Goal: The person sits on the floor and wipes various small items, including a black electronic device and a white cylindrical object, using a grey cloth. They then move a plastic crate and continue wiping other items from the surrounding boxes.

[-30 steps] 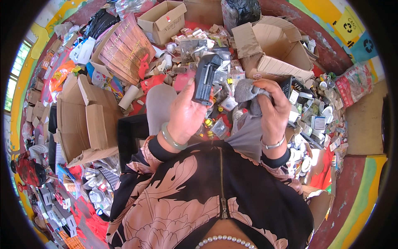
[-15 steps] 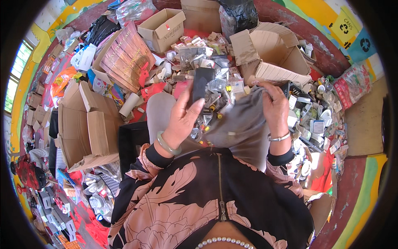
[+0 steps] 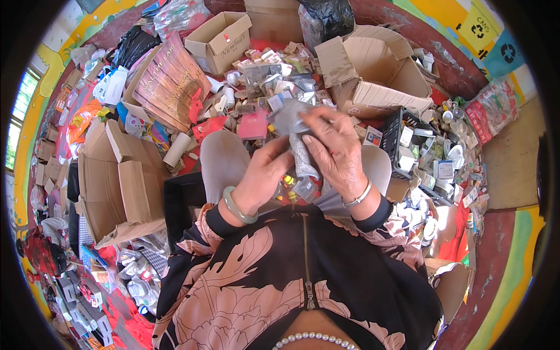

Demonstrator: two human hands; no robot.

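Observation:
Both my hands meet above my lap, over the gap between my knees. A crumpled grey cloth (image 3: 290, 119) is bunched between them, with a tail hanging down toward my lap. My left hand (image 3: 267, 172) pinches the cloth from its left side. From the right, my right hand (image 3: 337, 154) presses its fingers onto the cloth, slightly blurred. Whatever lies inside the folds is hidden. Beneath the hands are small yellow-capped bottles (image 3: 288, 181) and clear plastic pieces. A pink square piece (image 3: 252, 125) lies just beyond my left knee.
A heap of small boxes and plastic (image 3: 268, 73) spreads ahead. Open cardboard boxes stand at left (image 3: 140, 189), far left (image 3: 227, 44) and far right (image 3: 373, 73). A black crate (image 3: 398, 137) with mixed plastic items sits at right. A wooden-patterned panel (image 3: 169, 84) leans ahead left.
My right hand has brought the grey cloth up from my right leg to my left hand. The black flat object that my left hand held is now out of sight.

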